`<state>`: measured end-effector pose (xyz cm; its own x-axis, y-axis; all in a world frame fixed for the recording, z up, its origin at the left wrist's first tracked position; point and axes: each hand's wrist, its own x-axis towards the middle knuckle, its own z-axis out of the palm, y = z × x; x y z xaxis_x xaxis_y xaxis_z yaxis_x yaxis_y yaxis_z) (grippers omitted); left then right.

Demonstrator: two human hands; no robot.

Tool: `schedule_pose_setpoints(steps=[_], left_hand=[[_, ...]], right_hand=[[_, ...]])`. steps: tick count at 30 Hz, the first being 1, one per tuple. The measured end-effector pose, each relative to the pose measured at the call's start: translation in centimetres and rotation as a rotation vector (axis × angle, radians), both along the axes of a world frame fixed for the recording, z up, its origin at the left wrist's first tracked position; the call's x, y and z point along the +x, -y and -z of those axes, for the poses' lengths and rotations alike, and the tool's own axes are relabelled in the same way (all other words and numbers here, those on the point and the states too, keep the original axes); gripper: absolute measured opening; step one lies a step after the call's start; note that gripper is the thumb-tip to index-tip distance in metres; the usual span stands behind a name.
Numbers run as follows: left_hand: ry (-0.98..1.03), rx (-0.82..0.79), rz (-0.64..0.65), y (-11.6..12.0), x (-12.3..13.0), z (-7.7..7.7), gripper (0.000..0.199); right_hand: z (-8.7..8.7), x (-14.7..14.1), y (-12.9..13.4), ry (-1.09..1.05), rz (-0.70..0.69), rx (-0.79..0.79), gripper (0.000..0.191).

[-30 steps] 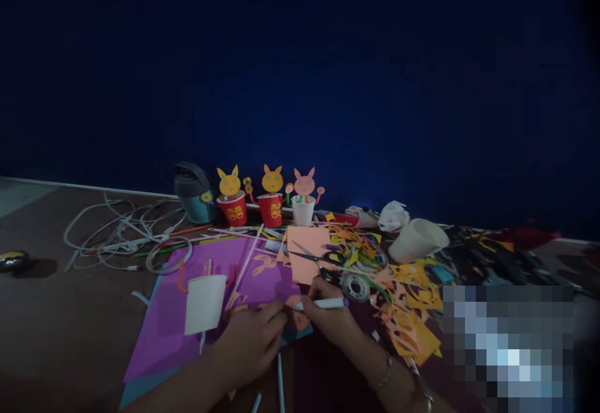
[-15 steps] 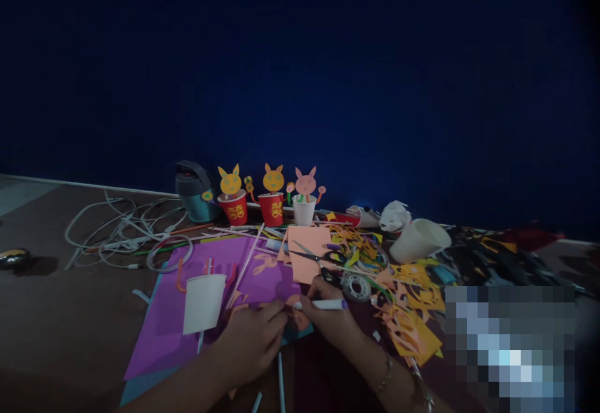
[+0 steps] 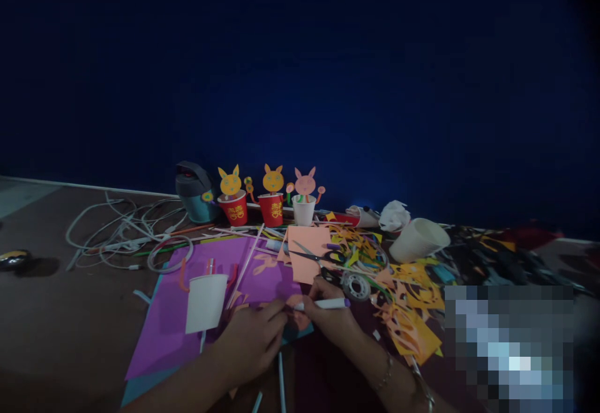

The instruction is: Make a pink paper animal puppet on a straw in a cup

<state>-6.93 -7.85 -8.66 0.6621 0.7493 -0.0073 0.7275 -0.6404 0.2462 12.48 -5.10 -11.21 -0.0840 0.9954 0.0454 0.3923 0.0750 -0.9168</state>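
Observation:
My right hand point(image 3: 330, 316) grips a white marker point(image 3: 334, 303) with a purple end, its tip side pointing left over a round orange paper cut-out point(image 3: 300, 320). Close beside it, my left hand point(image 3: 260, 335) has its fingers bent together, the fingertips at the left edge of that cut-out. Part of the cut-out is hidden by the hands. Left of my left hand is a white paper cup point(image 3: 206, 303) with red bent straws at its sides. Purple paper point(image 3: 159, 332) lies beneath. Beyond my right hand, black-handled scissors point(image 3: 314, 255) rest open on folded orange paper point(image 3: 304, 274).
Three cups with paper animal heads, a red cup point(image 3: 234, 211), another red cup point(image 3: 270, 212) and a white cup point(image 3: 303, 214), stand near the wall beside a jug point(image 3: 199, 200). Cables point(image 3: 122, 232) tangle at left. Paper scraps point(image 3: 412, 332), a tape roll point(image 3: 356, 286) and a large white cup point(image 3: 419, 241) lie right.
The marker's purple end has shifted very slightly right in my right hand. The white cup with straws appears a touch further right. My left hand stays nearly still.

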Motion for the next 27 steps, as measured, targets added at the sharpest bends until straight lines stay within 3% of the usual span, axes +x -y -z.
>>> schedule_pose_setpoints(steps=[27], left_hand=[[0.015,0.002,-0.004,0.00,0.00,-0.06,0.014]], right_hand=[[-0.31,-0.03,0.05,0.039,-0.012,0.002,0.022]])
